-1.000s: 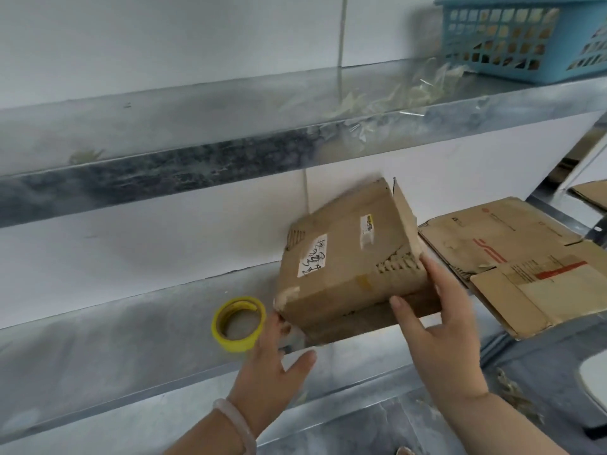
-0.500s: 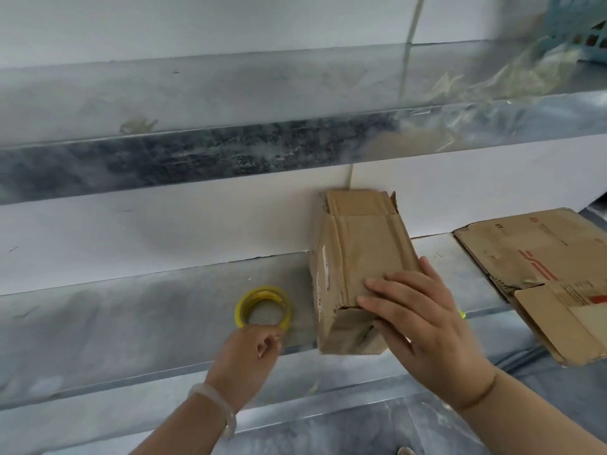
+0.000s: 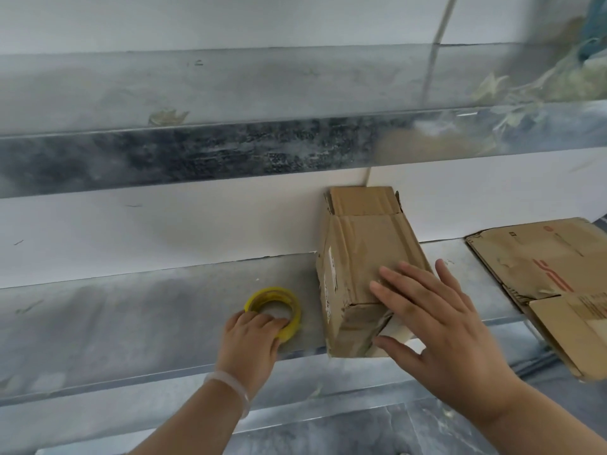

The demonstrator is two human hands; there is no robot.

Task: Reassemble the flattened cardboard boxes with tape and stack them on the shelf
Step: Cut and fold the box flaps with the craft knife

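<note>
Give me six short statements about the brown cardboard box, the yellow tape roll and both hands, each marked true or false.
1. The brown cardboard box stands on the grey metal shelf. True.
2. The right hand rests with straight fingers on the box. True.
3. The left hand grips the yellow tape roll. True.
4. The tape roll lies right of the box. False: left of it.
5. Nothing lies right of the box. False: flattened brown cardboard sheets lie there.
6. Both hands touch the box. False: only the right hand does.
</note>
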